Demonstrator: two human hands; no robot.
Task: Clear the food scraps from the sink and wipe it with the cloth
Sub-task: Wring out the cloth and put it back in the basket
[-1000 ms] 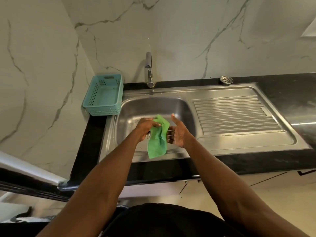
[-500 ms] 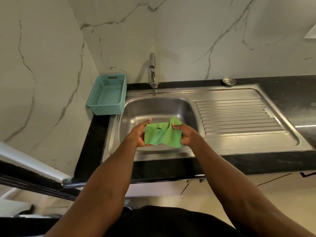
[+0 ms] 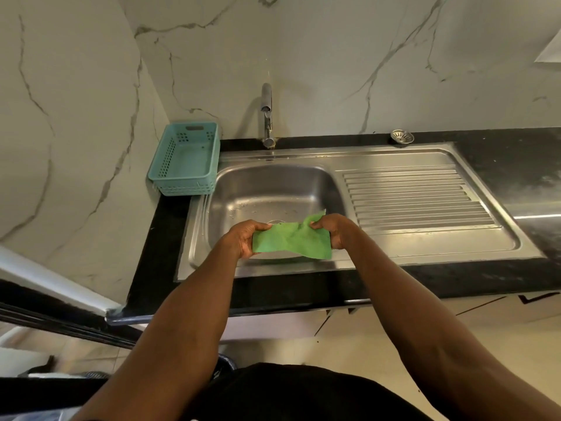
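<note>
A green cloth (image 3: pixel 291 242) is stretched flat between both my hands over the front of the steel sink basin (image 3: pixel 261 189). My left hand (image 3: pixel 243 238) pinches its left edge and my right hand (image 3: pixel 334 230) pinches its right upper corner. Small pale specks and water drops lie on the basin floor around the drain (image 3: pixel 275 221), which the cloth partly hides.
A teal plastic basket (image 3: pixel 186 161) stands on the black counter left of the sink. The tap (image 3: pixel 267 117) rises behind the basin. The ribbed draining board (image 3: pixel 416 196) lies to the right, with a metal strainer (image 3: pixel 402 137) behind it on the counter.
The cloth hung bunched from my left hand a second ago. Both hands have since pulled it out wide and flat between them.
</note>
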